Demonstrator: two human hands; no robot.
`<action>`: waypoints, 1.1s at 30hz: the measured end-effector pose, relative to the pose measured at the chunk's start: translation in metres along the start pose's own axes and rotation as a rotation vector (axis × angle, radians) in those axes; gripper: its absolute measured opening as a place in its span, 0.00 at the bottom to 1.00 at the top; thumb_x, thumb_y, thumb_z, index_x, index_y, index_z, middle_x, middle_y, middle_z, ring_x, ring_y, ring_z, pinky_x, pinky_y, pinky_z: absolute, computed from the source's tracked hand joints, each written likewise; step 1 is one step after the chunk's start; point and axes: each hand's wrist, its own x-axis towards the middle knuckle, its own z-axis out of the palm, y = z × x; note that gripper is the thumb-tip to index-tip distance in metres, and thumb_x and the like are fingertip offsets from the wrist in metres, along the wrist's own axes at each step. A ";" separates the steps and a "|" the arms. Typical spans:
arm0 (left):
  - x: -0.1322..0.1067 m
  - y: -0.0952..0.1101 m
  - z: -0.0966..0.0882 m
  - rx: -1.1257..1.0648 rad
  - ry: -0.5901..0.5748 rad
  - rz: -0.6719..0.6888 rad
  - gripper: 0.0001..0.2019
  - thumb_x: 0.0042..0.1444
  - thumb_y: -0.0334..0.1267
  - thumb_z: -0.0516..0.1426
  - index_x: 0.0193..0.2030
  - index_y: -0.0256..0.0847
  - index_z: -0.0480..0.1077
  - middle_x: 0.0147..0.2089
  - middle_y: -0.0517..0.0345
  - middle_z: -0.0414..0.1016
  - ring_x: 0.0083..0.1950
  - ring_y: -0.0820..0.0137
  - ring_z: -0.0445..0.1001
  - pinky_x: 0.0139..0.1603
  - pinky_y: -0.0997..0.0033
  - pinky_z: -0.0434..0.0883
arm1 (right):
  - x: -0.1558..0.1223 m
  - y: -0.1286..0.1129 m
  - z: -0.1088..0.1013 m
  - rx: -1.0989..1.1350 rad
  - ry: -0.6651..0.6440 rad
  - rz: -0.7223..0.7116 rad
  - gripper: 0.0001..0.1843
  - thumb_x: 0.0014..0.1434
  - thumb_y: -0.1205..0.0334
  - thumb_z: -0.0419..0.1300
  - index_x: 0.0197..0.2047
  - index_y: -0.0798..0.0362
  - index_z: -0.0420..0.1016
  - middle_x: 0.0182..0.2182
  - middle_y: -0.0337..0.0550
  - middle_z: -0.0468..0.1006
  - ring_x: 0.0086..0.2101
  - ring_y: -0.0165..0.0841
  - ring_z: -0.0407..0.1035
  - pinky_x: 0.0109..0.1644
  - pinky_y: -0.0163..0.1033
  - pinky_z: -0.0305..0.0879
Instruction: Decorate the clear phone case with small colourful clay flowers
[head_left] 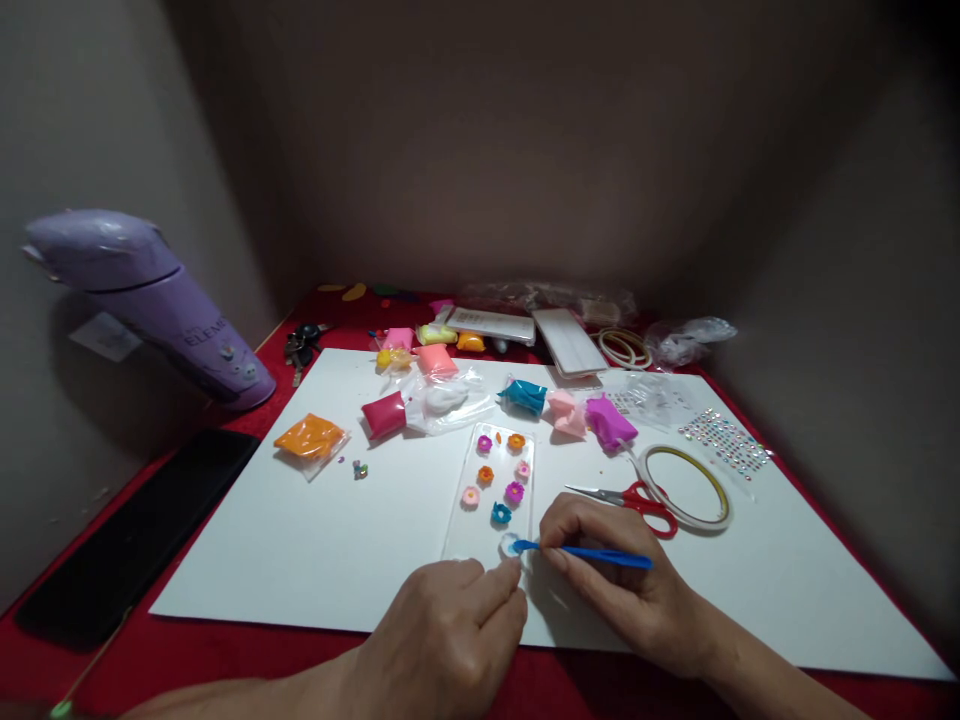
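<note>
My right hand (619,575) pinches a slim blue modelling tool (607,555). Its tip meets a small white clay piece (510,545) near the lower end of a clear phone case (461,530). Right beside that piece is my left hand (457,620), its fingers curled together; whatever they hold, if anything, is hidden. On the case sit several clay flowers, among them a teal flower (501,514), a purple flower (514,492) and an orange flower (486,475). The lower edge of the case is covered by my left hand.
Red-handled scissors (652,505) and a tape roll (724,500) lie right of my hands on the white board (300,560). Clay packets, like the orange packet (309,437), and a gem sheet (724,440) lie farther back. At left are a purple bottle (172,310) and a black phone (135,540).
</note>
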 end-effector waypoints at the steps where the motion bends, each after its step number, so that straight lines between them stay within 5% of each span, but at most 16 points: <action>1: 0.000 0.000 0.000 0.003 0.007 0.002 0.12 0.60 0.24 0.47 0.27 0.36 0.65 0.29 0.51 0.72 0.25 0.70 0.66 0.21 0.71 0.65 | 0.000 0.000 0.000 0.001 0.008 -0.002 0.06 0.63 0.64 0.52 0.34 0.52 0.67 0.29 0.40 0.69 0.29 0.30 0.62 0.32 0.37 0.59; 33: 0.000 0.000 0.001 -0.002 0.019 -0.004 0.13 0.60 0.24 0.46 0.28 0.36 0.65 0.29 0.51 0.72 0.25 0.71 0.68 0.22 0.72 0.67 | 0.001 0.002 0.003 0.018 0.046 0.014 0.05 0.63 0.65 0.54 0.34 0.53 0.68 0.29 0.39 0.70 0.28 0.29 0.64 0.31 0.35 0.60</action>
